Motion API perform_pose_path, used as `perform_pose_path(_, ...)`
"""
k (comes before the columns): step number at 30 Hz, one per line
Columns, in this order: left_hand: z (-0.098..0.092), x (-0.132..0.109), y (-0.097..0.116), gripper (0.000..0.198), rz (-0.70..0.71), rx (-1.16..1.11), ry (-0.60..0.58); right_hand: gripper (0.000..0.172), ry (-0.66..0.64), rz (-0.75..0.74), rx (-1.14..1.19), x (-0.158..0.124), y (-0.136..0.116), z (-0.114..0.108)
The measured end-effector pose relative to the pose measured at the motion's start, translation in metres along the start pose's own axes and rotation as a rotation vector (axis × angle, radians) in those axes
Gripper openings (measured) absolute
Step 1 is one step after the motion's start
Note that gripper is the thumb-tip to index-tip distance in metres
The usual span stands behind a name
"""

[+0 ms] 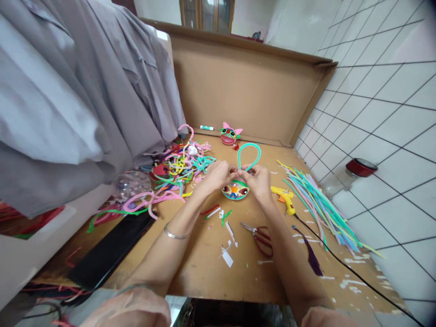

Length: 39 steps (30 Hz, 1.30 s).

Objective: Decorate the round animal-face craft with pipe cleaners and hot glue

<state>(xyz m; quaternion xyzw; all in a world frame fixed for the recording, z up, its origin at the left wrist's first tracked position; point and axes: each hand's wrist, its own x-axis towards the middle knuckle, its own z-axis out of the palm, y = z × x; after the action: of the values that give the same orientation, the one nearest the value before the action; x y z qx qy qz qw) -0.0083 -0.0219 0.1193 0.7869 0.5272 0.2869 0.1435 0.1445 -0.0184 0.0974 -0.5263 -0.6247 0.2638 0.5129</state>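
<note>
A turquoise pipe cleaner is bent into a teardrop loop that stands up above my fingertips. Its lower ends meet in the pinch of my left hand and my right hand, both closed on it side by side. Just below them on the table lies a round, colourful face ornament with big eyes and an orange nose. My fingers partly cover its upper edge, and I cannot tell whether the loop touches it. Farther back sits a similar face ornament with pink ears and a red mouth.
Left is a tangled heap of pipe cleaners beside a black tray-like object. Red-handled pliers, paper scraps and a yellow glue gun with a cord lie nearer. Straight pipe cleaners and a purple tassel lie right.
</note>
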Motion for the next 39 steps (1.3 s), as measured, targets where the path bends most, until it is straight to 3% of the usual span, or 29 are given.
perform_pose_path(5,0.002,-0.002,0.000,0.026,0.030,0.161,0.009,0.011,-0.022,-0.039,-0.148,-0.002,-0.007,-0.003)
perform_pose_path(10,-0.002,-0.005,0.004,0.024,0.058,0.231,-0.020,0.013,-0.007,-0.044,-0.091,-0.003,-0.007,0.001)
perform_pose_path(20,-0.001,-0.002,0.000,0.030,0.051,0.174,0.007,0.010,-0.025,-0.064,-0.088,-0.001,-0.003,-0.003)
perform_pose_path(30,-0.007,-0.004,0.005,0.032,0.023,0.130,-0.014,0.023,-0.065,-0.004,0.022,0.001,0.002,0.001)
perform_pose_path(39,-0.002,-0.004,0.006,0.023,0.027,0.139,-0.014,0.014,-0.052,-0.036,-0.029,0.000,0.003,0.000)
